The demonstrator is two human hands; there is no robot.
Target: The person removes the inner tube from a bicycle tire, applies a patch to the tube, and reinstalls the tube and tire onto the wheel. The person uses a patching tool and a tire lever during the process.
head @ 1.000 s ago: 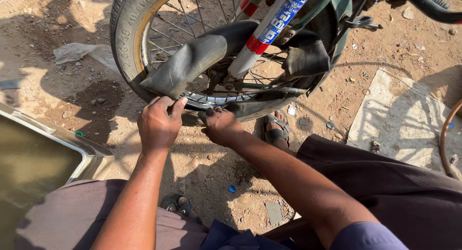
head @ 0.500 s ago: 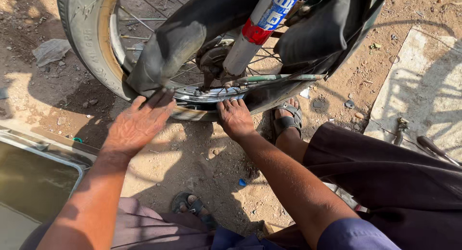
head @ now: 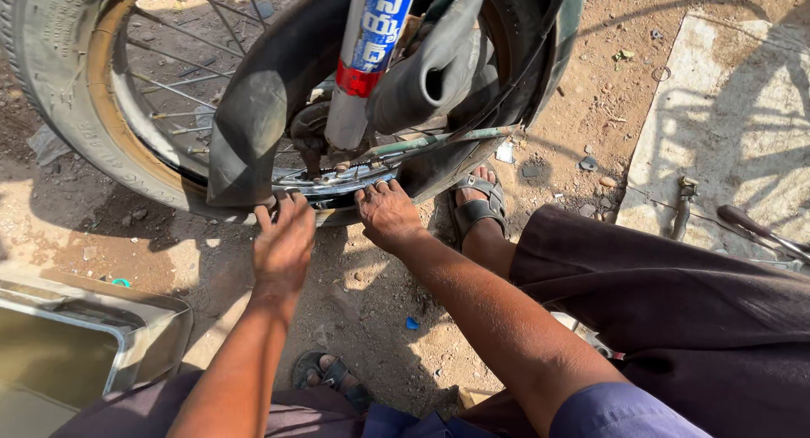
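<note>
Item: my left hand (head: 283, 244) fingers spread, touching black inner tube (head: 253, 126); my right hand (head: 388, 214) pressing wheel rim (head: 337, 183), gripping nothing.

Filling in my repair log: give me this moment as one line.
left hand: fingers on wheel rim by inner tube | right hand: fingertips on rim | tyre: on dirt | water tub: lower left

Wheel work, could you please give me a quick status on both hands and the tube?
Left hand and right hand open, fingertips on the rim. Black inner tube pulled out, draped over the wheel. Fork leg crosses in front.
</note>
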